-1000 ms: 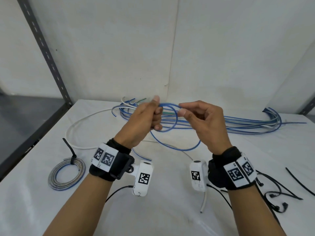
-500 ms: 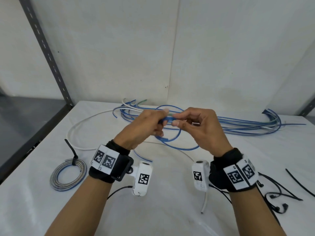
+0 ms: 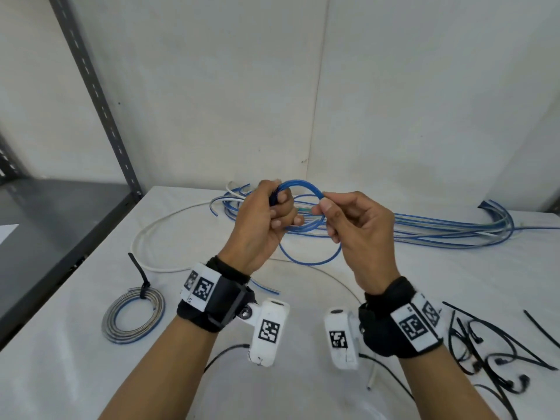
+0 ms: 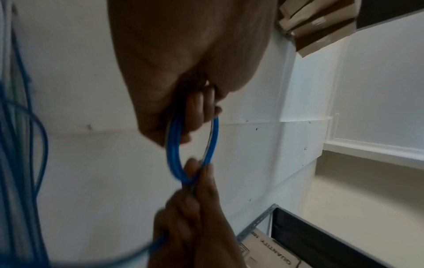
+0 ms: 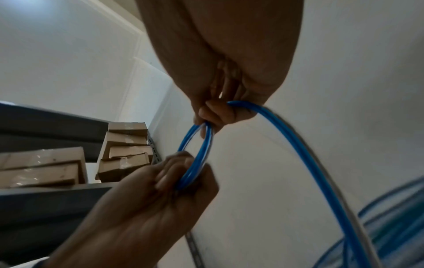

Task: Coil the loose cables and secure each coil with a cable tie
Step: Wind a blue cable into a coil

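I hold a small coil of blue cable (image 3: 306,189) (image 4: 174,154) (image 5: 201,152) in the air above the white table (image 3: 91,374). My left hand (image 3: 272,210) grips one side of the coil with curled fingers. My right hand (image 3: 327,209) pinches the opposite side between thumb and forefinger. A loose loop of the same cable (image 3: 309,260) hangs below both hands. A bundle of loose blue cables (image 3: 439,231) lies at the back of the table. A finished grey-and-blue coil (image 3: 133,318) lies at the left, bound by a black cable tie (image 3: 141,277).
Several black cable ties (image 3: 491,353) lie at the right near my forearm. A loose white cable (image 3: 157,234) curves across the back left. A grey metal shelf post (image 3: 100,98) and a dark shelf (image 3: 54,219) stand at the left. White walls close the back.
Both hands rose a little with the coil. The right hand moved away from the left along the cable, and the coil now stands wider between them.
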### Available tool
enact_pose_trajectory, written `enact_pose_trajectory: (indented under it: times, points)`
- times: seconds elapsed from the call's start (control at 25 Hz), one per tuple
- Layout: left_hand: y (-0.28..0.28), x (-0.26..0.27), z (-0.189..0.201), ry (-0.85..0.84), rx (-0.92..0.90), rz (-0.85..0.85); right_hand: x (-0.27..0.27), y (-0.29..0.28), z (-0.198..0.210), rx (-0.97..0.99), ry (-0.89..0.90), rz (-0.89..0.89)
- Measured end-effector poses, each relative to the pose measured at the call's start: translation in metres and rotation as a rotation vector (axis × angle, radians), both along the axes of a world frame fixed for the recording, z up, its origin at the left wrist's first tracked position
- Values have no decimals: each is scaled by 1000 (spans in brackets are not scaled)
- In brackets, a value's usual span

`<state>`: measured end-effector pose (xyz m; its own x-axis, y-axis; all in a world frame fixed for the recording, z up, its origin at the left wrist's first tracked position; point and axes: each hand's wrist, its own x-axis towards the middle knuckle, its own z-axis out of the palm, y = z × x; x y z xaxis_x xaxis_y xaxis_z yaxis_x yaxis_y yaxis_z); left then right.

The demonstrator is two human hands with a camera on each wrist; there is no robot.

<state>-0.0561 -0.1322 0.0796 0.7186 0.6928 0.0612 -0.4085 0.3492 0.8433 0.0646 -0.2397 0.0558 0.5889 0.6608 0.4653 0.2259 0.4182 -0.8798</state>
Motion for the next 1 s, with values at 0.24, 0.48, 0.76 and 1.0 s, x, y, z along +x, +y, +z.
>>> enact_pose_trajectory:
  times: [0.24,0.48,0.76,1.0]
  points:
    - [-1,-9,-4,424,412,-130,19,-12,9,-241,-346,49]
    - [-3,-5,4,-25,4,25,-4,-2,4,-15,4,-22]
    - [4,-8,-1,193,138,-74,-3,-3,4,-28,14,21]
    - [2,-19,-10,459,901,-113,11,-11,8,-236,-316,125]
